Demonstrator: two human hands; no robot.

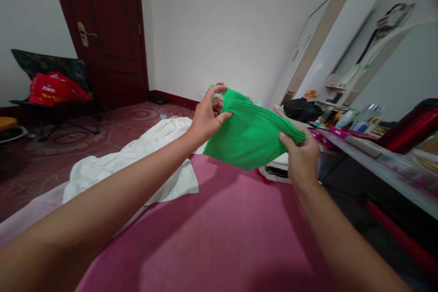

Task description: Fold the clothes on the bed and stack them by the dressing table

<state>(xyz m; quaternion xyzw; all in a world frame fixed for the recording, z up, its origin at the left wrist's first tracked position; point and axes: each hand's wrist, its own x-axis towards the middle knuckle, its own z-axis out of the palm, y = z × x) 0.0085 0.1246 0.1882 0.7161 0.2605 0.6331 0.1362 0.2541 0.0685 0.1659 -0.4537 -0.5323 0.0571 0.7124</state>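
A bright green piece of cloth (251, 134), folded into a compact shape, hangs in the air between my two hands. My left hand (210, 116) pinches its upper left corner between thumb and fingers. At the opposite end my right hand (303, 153) grips the right corner, thumb on the near side. The cloth's lower edge dangles above the pink bed sheet (219, 228). To the left of it, a rumpled white cloth (171, 178) lies on the bed. Behind my right hand sits a stack of folded clothes (277, 169), partly hidden by the green cloth.
A dressing table (369, 155) with bottles and a mirror (414, 59) runs along the right, with a black bag (303, 110) on it. At the left, a folding chair (51, 61) holds a red bag (58, 90) near the dark red door (106, 32).
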